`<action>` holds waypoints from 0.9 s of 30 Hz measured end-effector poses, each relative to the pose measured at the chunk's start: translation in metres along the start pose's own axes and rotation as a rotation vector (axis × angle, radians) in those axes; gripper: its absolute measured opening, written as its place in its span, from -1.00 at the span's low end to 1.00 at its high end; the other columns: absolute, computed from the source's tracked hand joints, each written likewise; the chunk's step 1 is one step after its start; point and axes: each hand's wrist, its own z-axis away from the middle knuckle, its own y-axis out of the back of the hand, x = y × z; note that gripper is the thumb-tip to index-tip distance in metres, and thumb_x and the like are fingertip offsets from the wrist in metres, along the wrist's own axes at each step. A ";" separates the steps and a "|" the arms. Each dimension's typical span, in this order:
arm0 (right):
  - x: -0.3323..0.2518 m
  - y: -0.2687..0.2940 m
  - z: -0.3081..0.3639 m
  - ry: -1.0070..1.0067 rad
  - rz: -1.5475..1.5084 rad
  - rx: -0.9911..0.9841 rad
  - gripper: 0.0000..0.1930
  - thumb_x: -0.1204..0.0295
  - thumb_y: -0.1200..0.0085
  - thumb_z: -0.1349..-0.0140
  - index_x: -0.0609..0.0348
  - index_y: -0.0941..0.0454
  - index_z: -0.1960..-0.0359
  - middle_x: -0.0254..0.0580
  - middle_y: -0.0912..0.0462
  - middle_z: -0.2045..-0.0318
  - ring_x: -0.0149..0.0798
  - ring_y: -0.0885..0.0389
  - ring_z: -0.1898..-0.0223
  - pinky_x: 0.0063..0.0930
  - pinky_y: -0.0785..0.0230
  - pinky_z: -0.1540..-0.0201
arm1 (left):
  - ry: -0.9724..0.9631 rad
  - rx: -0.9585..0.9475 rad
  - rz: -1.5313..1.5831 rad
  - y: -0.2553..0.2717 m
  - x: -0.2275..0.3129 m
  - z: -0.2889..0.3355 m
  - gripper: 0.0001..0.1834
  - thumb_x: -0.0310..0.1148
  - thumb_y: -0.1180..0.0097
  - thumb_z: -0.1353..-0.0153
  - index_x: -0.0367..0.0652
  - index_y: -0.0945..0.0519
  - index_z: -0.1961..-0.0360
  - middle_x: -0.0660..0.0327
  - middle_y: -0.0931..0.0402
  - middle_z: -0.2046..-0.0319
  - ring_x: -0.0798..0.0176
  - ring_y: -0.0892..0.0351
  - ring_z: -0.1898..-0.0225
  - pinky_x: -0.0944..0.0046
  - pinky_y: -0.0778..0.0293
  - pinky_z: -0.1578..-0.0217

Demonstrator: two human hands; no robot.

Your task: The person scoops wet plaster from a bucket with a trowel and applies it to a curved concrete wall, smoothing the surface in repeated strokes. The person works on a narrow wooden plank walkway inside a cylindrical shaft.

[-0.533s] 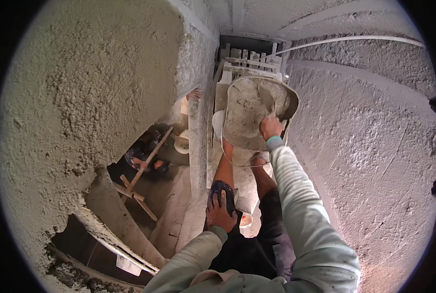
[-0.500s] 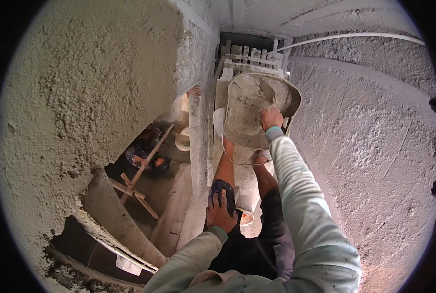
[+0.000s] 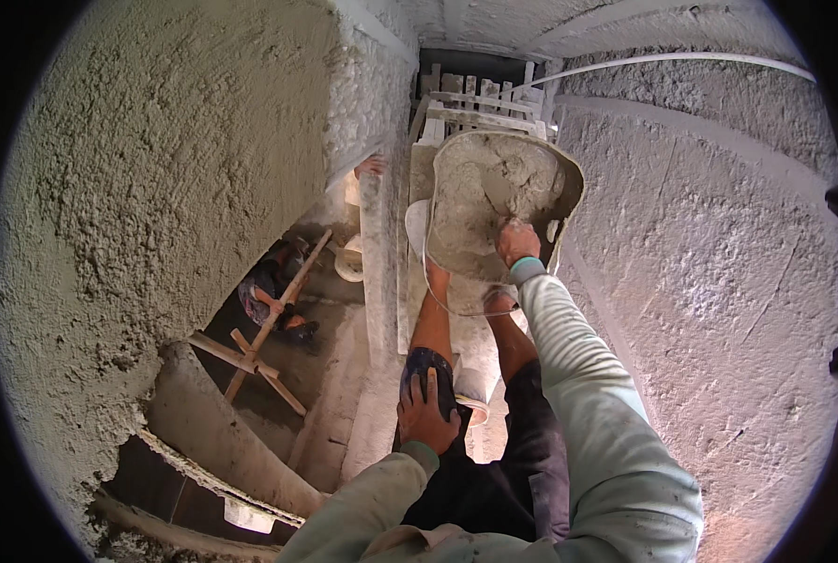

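Observation:
A tub [image 3: 569,192] of wet grey mortar [image 3: 461,206] stands in front of my bare feet, with its thin wire handle hanging down on the near side. My right hand [image 3: 517,243] reaches into the tub's right half, its fingers closed round what looks like a trowel. The mortar and my fist hide most of that tool. A heap of mortar lies just beyond the fist. My left hand [image 3: 428,418] lies on my left knee, fingers spread and holding nothing.
Rough plastered walls rise at left [image 3: 203,159] and right [image 3: 709,253]. Wooden slats [image 3: 480,94] stand behind the tub. Down at left, a person [image 3: 267,291] is beside crossed wooden poles [image 3: 273,324]; another hand [image 3: 370,166] grips the post [image 3: 377,253]. A bucket [image 3: 472,392] sits below my knees.
My right hand has drawn slightly toward me and down in the tub, and the mortar beyond it now lies heaped. My left hand stays on the knee.

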 end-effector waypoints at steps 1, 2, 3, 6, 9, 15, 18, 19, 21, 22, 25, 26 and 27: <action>-0.012 -0.014 -0.012 -0.073 -0.024 -0.013 -0.61 0.26 0.02 -0.41 0.28 -0.62 -0.07 0.01 -0.69 -0.11 0.08 -0.62 -0.17 -0.13 -0.51 -0.21 | -0.015 0.025 0.018 0.000 -0.001 -0.001 0.08 -0.02 -0.30 -0.09 -0.05 -0.07 -0.59 -0.22 -0.10 -0.47 -0.34 -0.17 -0.42 -0.26 -0.16 -0.38; -0.023 -0.029 -0.023 0.020 0.013 -0.022 -0.60 0.24 0.03 -0.42 0.28 -0.62 -0.07 0.02 -0.68 -0.12 0.08 -0.61 -0.19 -0.12 -0.49 -0.23 | -0.013 0.023 0.026 -0.001 -0.001 -0.001 0.07 -0.02 -0.28 -0.08 -0.07 -0.10 -0.58 -0.22 -0.11 -0.46 -0.34 -0.16 -0.42 -0.27 -0.16 -0.37; -0.033 -0.045 -0.033 0.107 0.049 -0.040 -0.59 0.22 0.03 -0.42 0.29 -0.62 -0.07 0.03 -0.68 -0.13 0.09 -0.60 -0.20 -0.11 -0.47 -0.25 | -0.002 0.009 0.025 -0.001 -0.002 -0.001 0.05 -0.02 -0.27 -0.08 -0.09 -0.12 -0.57 -0.22 -0.12 -0.46 -0.33 -0.15 -0.42 -0.28 -0.16 -0.37; -0.049 -0.085 -0.038 0.212 -0.007 0.102 -0.59 0.11 0.02 -0.43 0.19 -0.68 0.02 0.05 -0.70 0.02 0.02 -0.63 -0.07 -0.11 -0.45 -0.14 | 0.001 -0.013 -0.014 -0.002 -0.003 -0.001 0.05 -0.02 -0.26 -0.09 -0.12 -0.12 -0.57 -0.23 -0.13 -0.46 -0.33 -0.15 -0.43 -0.27 -0.16 -0.37; -0.036 -0.096 -0.019 0.028 -0.705 0.203 -0.61 0.04 -0.09 -0.40 0.11 -0.72 0.25 -0.13 -0.69 0.45 -0.18 -0.66 0.43 -0.26 -0.47 0.35 | -0.024 0.041 -0.027 -0.002 -0.003 0.001 0.06 -0.01 -0.26 -0.09 -0.12 -0.12 -0.57 -0.21 -0.13 -0.47 -0.31 -0.14 -0.45 -0.27 -0.18 -0.36; 0.011 -0.039 0.055 -0.056 -1.192 -0.057 -0.68 0.14 -0.14 -0.38 0.13 -0.67 0.38 -0.26 -0.48 0.68 -0.26 -0.45 0.63 -0.22 -0.30 0.49 | 0.004 0.049 -0.034 0.011 0.003 0.006 0.07 0.03 -0.25 -0.08 0.00 -0.10 -0.59 -0.11 -0.17 -0.47 -0.24 -0.20 -0.44 -0.24 -0.20 -0.36; 0.012 0.011 0.104 0.061 -0.856 0.105 -0.72 0.19 -0.09 -0.39 0.13 -0.70 0.25 -0.09 -0.61 0.61 -0.07 -0.61 0.52 -0.07 -0.47 0.34 | 0.027 0.118 -0.086 0.025 0.007 0.007 0.08 0.06 -0.25 -0.09 0.05 -0.07 -0.60 -0.04 -0.20 -0.47 -0.19 -0.25 -0.42 -0.21 -0.21 -0.37; 0.011 0.030 0.126 0.004 -1.073 0.052 -0.68 0.16 -0.13 -0.42 0.19 -0.65 0.28 -0.19 -0.54 0.65 -0.24 -0.51 0.68 -0.21 -0.39 0.58 | 0.039 0.110 -0.083 0.030 0.007 0.006 0.08 0.07 -0.25 -0.11 0.05 -0.06 -0.61 -0.03 -0.21 -0.47 -0.19 -0.25 -0.42 -0.21 -0.22 -0.37; -0.001 0.071 0.163 0.064 -1.160 0.040 -0.68 0.17 -0.14 -0.43 0.17 -0.61 0.35 -0.28 -0.53 0.64 -0.37 -0.46 0.70 -0.39 -0.33 0.66 | 0.058 0.102 -0.068 0.035 0.008 0.010 0.08 0.09 -0.25 -0.13 0.07 -0.03 -0.62 -0.01 -0.23 -0.46 -0.16 -0.26 -0.42 -0.20 -0.22 -0.37; -0.010 0.095 0.180 0.012 -1.178 0.012 -0.72 0.19 -0.14 -0.43 0.13 -0.61 0.35 -0.28 -0.57 0.61 -0.37 -0.51 0.64 -0.39 -0.37 0.61 | 0.066 0.086 -0.057 0.039 0.007 0.010 0.09 0.11 -0.25 -0.14 0.08 -0.01 -0.62 0.00 -0.24 -0.45 -0.15 -0.27 -0.42 -0.20 -0.22 -0.37; -0.052 0.167 0.228 0.060 -1.439 0.054 -0.80 0.25 -0.08 -0.45 0.10 -0.60 0.19 -0.29 -0.59 0.52 -0.40 -0.52 0.60 -0.44 -0.41 0.59 | 0.083 0.029 0.152 0.049 -0.005 0.016 0.07 0.09 -0.20 -0.24 0.05 0.08 -0.64 0.00 -0.17 -0.52 -0.10 -0.19 -0.50 -0.12 -0.17 -0.44; -0.071 0.193 0.242 0.178 -1.542 0.118 -0.82 0.28 -0.09 -0.46 0.12 -0.57 0.13 -0.30 -0.59 0.48 -0.41 -0.53 0.59 -0.47 -0.41 0.59 | 0.090 0.005 0.211 0.052 -0.010 0.019 0.06 0.08 -0.19 -0.26 0.04 0.10 -0.64 0.00 -0.15 -0.53 -0.09 -0.17 -0.52 -0.11 -0.15 -0.45; -0.091 0.221 0.255 0.230 -1.603 0.173 -0.82 0.31 -0.09 -0.47 0.13 -0.55 0.07 -0.30 -0.60 0.44 -0.42 -0.54 0.58 -0.50 -0.42 0.60 | 0.113 -0.018 0.274 0.054 -0.016 0.024 0.02 0.05 -0.16 -0.31 0.00 0.10 -0.64 -0.01 -0.11 -0.55 -0.10 -0.10 -0.55 -0.06 -0.09 -0.50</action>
